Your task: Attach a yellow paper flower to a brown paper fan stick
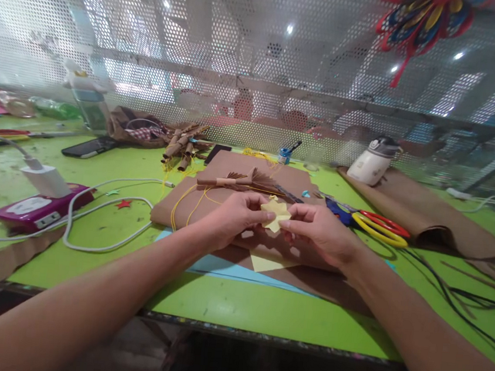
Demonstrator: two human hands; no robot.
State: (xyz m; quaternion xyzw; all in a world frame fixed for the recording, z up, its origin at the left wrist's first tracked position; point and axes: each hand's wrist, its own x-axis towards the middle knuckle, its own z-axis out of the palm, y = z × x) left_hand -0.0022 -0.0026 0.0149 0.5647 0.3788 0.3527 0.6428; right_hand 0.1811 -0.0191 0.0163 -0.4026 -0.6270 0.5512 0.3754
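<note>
My left hand [247,215] and my right hand [309,227] pinch a small pale yellow paper cutout [276,213] from its two sides. Creases cross the cutout, and its outline is jagged, like a flower or star. Both hands are over a stack of brown paper [258,166]. Below them a pale yellow sheet [266,262] lies on the brown paper, with a light blue sheet [216,268] underneath. Behind my hands lies a rolled brown paper piece with a fringed end [252,180] and yellow string [179,205]. Scissors with red and yellow handles [380,229] rest right of my right hand.
A purple power strip [36,213] with a white charger [47,179] and cable stands at the left. Rolled paper tubes [185,143], a phone [90,146] and a blue paint jar [285,155] sit farther back. A white bottle [371,162] stands on brown paper at right.
</note>
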